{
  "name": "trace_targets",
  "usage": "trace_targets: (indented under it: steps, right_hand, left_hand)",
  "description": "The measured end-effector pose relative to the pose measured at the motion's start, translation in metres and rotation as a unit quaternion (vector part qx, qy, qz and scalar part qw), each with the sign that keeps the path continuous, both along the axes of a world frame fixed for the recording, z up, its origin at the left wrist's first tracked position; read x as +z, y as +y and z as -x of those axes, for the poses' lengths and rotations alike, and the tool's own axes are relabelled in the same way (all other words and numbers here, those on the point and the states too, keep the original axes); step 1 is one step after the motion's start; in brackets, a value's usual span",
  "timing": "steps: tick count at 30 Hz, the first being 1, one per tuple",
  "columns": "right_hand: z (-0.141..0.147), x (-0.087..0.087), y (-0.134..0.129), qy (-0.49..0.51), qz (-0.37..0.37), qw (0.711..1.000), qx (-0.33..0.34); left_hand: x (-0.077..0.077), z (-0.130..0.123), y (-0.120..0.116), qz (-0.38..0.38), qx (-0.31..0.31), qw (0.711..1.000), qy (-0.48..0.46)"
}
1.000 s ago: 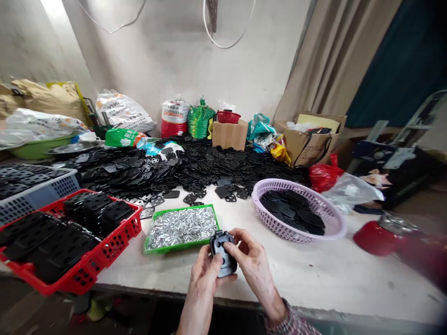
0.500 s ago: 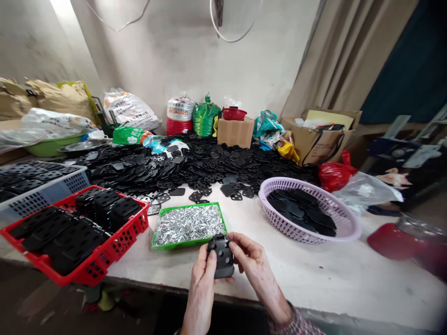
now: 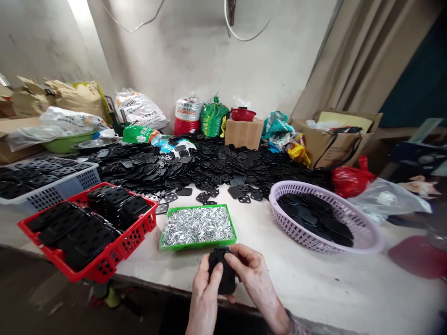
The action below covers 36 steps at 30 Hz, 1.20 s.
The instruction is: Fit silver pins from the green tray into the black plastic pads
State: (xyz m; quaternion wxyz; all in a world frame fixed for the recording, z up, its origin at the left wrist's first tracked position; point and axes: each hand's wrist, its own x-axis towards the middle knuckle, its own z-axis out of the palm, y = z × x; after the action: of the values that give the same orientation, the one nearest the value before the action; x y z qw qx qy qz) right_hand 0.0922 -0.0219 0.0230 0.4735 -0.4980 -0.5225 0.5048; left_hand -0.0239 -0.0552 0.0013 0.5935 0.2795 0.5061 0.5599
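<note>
Near the table's front edge, both hands hold a flat black plastic plate point(image 3: 227, 280) with rounded corners, a mostly plain face toward me. My left hand point(image 3: 204, 291) grips its left side, thumb on top. My right hand point(image 3: 256, 279) pinches the upper right edge between thumb and fingers; whether a small pin is in that pinch is hidden. Just beyond them sits a green tray point(image 3: 199, 246) full of short silvery metal pins point(image 3: 197, 225). Right of it stands a lilac basket point(image 3: 366, 239) with black plates point(image 3: 310, 214) in it.
At left a red basket point(image 3: 117, 253) holds stacked black pieces with holes, beside a grey-blue basket point(image 3: 66, 188). A large heap of black plates point(image 3: 230, 163) spreads across the table's back. Behind it stand sacks point(image 3: 188, 116), a small carton point(image 3: 244, 132) and a bigger box point(image 3: 335, 144).
The plate's holed face showed before; now a mostly plain black face is toward me. Both hands stay closed on it. The view has swung slightly left, shifting the scene right.
</note>
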Motion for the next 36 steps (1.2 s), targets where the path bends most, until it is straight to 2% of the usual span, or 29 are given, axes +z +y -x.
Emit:
trace_targets:
  steps: [3, 6, 8, 10, 12, 14, 17, 20, 24, 29, 34, 36]
  right_hand:
    - [-0.001, -0.007, 0.013, -0.026, -0.028, 0.998, 0.044]
    - [-0.009, -0.001, 0.040, -0.127, -0.085, 0.987, 0.040]
    - [-0.011, 0.007, 0.061, -0.242, -0.130, 0.961, 0.039]
    - [-0.004, 0.013, 0.079, -0.365, -0.174, 0.911, 0.076]
    - [0.010, 0.014, 0.093, -0.442, -0.201, 0.866, 0.117]
    - [0.028, 0.012, 0.103, -0.467, -0.209, 0.847, 0.143]
    - [0.048, 0.005, 0.113, -0.475, -0.211, 0.838, 0.169]
    - [0.051, 0.000, 0.116, -0.476, -0.210, 0.835, 0.181]
    - [0.041, -0.002, 0.112, -0.468, -0.209, 0.842, 0.168]
    - [0.032, -0.006, 0.110, -0.451, -0.204, 0.856, 0.151]
    - [0.026, -0.001, 0.106, -0.394, -0.202, 0.888, 0.126]
    - [0.025, 0.006, 0.097, -0.335, -0.185, 0.915, 0.132]
  left_hand:
    - [-0.004, 0.013, 0.004, -0.016, 0.005, 1.000, -0.023]
    - [-0.011, 0.027, 0.008, 0.000, 0.046, 0.997, -0.068]
    - [-0.012, 0.033, 0.010, 0.008, 0.071, 0.993, -0.096]
    - [-0.012, 0.036, 0.011, 0.015, 0.097, 0.988, -0.116]
    - [-0.010, 0.037, 0.011, 0.033, 0.106, 0.987, -0.120]
    - [-0.008, 0.037, 0.011, 0.036, 0.094, 0.988, -0.116]
    - [-0.006, 0.038, 0.010, 0.012, 0.063, 0.991, -0.121]
    - [-0.007, 0.039, 0.010, -0.004, 0.071, 0.988, -0.135]
    - [-0.009, 0.038, 0.012, -0.010, 0.102, 0.985, -0.135]
    - [-0.008, 0.041, 0.014, -0.039, 0.084, 0.986, -0.142]
    - [-0.003, 0.049, 0.017, -0.060, 0.101, 0.988, -0.098]
    - [0.000, 0.050, 0.018, -0.065, 0.098, 0.990, -0.081]
